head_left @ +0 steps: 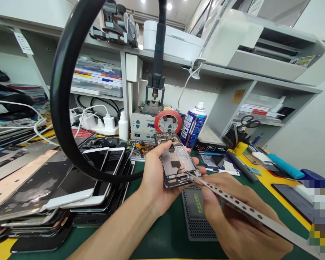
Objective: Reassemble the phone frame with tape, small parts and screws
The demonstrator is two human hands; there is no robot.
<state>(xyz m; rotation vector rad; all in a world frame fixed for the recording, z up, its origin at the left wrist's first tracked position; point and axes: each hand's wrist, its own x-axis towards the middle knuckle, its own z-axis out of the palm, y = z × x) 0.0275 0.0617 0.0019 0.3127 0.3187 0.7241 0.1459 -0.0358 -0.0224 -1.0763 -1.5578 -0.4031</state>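
The person holds an opened phone (184, 153) in the left hand (157, 180), its bare insides facing up and its lower end angled toward the body. That hand is curled around the frame, the thumb pressed on one long edge and the fingers wrapped behind and showing past the other. The right hand (238, 216) pinches a pair of metal tweezers (239, 203) between thumb and fingers, with the tip at the lower end of the phone, by the small parts there. Whether the tip grips anything is too small to tell.

The phone is held up off the green mat (162, 236), above the far end of a dark perforated block (202, 233). A stack of phones (82, 186) lies to the left, inside the sweep of a black hose (59, 83); a red tape roll (159, 119) and a blue spray can (195, 121) stand behind.

The step in hand looks like fine tweezer work at that lower end. The next move seems to call for a steady left hold and light, exact control of the tip, clear of the neighbouring parts
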